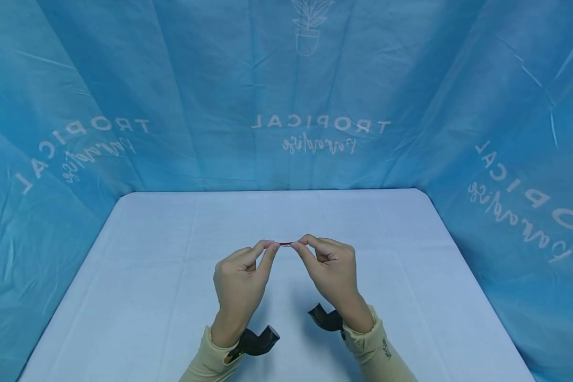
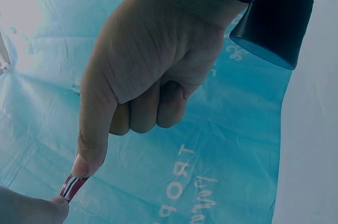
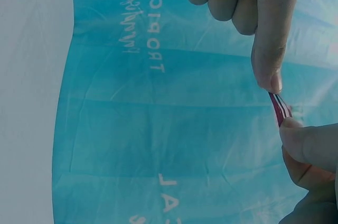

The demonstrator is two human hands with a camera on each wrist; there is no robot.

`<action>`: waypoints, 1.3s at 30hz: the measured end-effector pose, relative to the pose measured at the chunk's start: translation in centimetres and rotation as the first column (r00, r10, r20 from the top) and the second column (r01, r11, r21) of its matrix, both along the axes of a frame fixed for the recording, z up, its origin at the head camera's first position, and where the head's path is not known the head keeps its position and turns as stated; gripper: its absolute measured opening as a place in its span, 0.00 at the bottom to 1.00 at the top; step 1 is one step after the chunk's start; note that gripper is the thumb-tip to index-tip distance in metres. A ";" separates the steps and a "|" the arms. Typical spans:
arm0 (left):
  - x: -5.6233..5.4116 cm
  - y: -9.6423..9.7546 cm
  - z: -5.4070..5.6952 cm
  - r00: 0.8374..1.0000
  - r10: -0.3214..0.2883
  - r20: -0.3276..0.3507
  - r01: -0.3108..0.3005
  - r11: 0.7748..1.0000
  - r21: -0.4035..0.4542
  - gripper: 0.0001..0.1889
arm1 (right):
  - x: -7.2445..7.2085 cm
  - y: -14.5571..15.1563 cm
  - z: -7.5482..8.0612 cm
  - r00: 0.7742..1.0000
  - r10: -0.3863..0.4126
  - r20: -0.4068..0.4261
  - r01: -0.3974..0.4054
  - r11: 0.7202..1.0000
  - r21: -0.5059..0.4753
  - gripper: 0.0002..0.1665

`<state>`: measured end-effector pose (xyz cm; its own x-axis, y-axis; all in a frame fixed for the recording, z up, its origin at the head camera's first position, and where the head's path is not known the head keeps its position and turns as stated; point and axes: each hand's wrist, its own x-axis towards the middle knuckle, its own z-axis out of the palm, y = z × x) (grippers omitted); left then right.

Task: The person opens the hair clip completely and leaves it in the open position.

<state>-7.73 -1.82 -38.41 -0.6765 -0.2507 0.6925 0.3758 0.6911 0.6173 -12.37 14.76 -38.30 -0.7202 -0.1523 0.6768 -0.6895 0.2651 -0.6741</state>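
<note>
Both hands meet above the middle of the table, each pinching one end of a small dark red snap hair clip (image 1: 285, 244). My left hand (image 1: 241, 281) holds the clip's left end between thumb and forefinger. Its opposite end is pinched the same way by my right hand (image 1: 331, 268). Close up in the left wrist view, the hair clip (image 2: 74, 188) shows pale and dark stripes along its length. The right wrist view has the clip (image 3: 280, 108) stretched between the two thumbs. Its ends are hidden under the fingertips.
A white cloth covers the table (image 1: 148, 254). Blue printed curtains (image 1: 286, 90) hang behind it and along both sides. Black camera mounts are strapped at the left wrist (image 1: 260, 340) and right wrist (image 1: 326, 318).
</note>
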 end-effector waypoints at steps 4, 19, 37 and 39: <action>0.0 0.0 0.0 1.000 0.006 -0.009 -0.006 1.000 0.000 0.10 | 0.0 0.0 0.0 1.000 0.000 0.005 0.000 1.000 0.000 0.02; 0.1 0.2 0.2 0.999 -0.015 -0.039 0.014 1.000 -0.004 0.08 | 0.0 0.2 0.1 0.998 -0.010 -0.055 0.012 1.000 0.018 0.02; 0.2 -0.2 0.1 0.999 0.035 0.012 -0.034 0.997 -0.065 0.11 | 0.0 0.2 0.1 0.998 -0.021 -0.053 0.025 0.997 0.067 0.03; 0.5 -0.5 -0.1 0.995 0.054 0.086 -0.045 0.993 -0.110 0.12 | 0.1 0.2 0.0 0.999 -0.019 -0.037 0.023 0.995 0.098 0.03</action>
